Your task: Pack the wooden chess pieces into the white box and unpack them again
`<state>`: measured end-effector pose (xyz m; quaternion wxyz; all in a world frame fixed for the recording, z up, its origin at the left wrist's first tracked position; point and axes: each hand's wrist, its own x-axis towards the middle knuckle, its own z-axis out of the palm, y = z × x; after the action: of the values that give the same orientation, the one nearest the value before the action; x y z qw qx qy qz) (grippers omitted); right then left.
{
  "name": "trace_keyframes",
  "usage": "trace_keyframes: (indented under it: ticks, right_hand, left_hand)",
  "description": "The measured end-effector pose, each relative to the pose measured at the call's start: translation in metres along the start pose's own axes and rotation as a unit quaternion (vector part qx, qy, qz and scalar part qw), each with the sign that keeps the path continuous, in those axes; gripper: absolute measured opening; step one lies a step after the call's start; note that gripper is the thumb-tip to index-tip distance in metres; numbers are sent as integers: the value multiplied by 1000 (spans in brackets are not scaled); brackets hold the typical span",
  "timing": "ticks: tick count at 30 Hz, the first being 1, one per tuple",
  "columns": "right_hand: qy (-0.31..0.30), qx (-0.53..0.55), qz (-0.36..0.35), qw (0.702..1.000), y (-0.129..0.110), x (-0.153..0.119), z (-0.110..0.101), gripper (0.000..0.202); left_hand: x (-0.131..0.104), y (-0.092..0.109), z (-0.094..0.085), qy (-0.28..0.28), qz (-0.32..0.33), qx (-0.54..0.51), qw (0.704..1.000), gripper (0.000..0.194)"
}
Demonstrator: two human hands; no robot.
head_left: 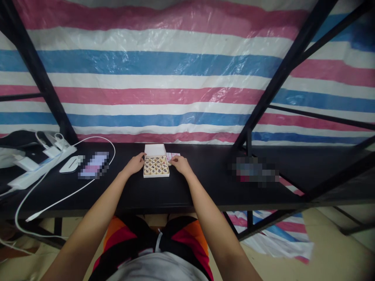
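Observation:
A small white box (156, 175) stands on the black table, its lid (155, 150) raised at the back. Rows of round, pale xiangqi pieces (155, 165) marked with dark characters fill it. My left hand (136, 163) holds the box by its left side, fingertips at the upper left corner. At the right edge, my right hand (181, 164) is closed in a pinch on what looks like a pale xiangqi piece (169, 163), partly covered by the fingers. A pink-and-white paper (174, 155) lies just behind that hand.
On the left of the black table (211, 191) lie a phone (93, 165), a white oval item (69, 164), a power strip (41, 168) and a looping white cable (63, 197). A blurred dark object (256, 171) sits at the right. Black metal bars (271, 88) slant up at both sides before a striped sheet (158, 62).

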<state>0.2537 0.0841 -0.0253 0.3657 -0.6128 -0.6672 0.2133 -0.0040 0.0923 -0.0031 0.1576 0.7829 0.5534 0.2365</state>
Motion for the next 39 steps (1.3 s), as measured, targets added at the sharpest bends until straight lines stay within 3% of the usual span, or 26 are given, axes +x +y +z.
trace_keyframes:
  ticks: [12,15,19,23,31,39]
  right_hand:
    - [23,-18,-63,998,-9,-2,0,19]
    - [29,-17,-133,991,-16,-5,4,25]
    - [-22,-29,-213,976,-26,-8,11,31]
    - [-60,-47,-230,970,-31,-9,14,32]
    - [-15,-76,-220,972,-22,-4,19,31]
    - [-51,-45,-246,967,-31,-8,13,36]
  left_hand:
    - [1,-1,1,-6,-2,-4,1000,44]
    - [1,0,0,-7,-6,-4,1000,44]
    - [1,1,0,-7,-6,-1,1000,44]
    - [2,-1,1,-5,-12,1,1000,43]
    - [0,2,-1,-6,-8,-1,1000,41]
    - [0,5,-2,-9,-10,0,1000,41]
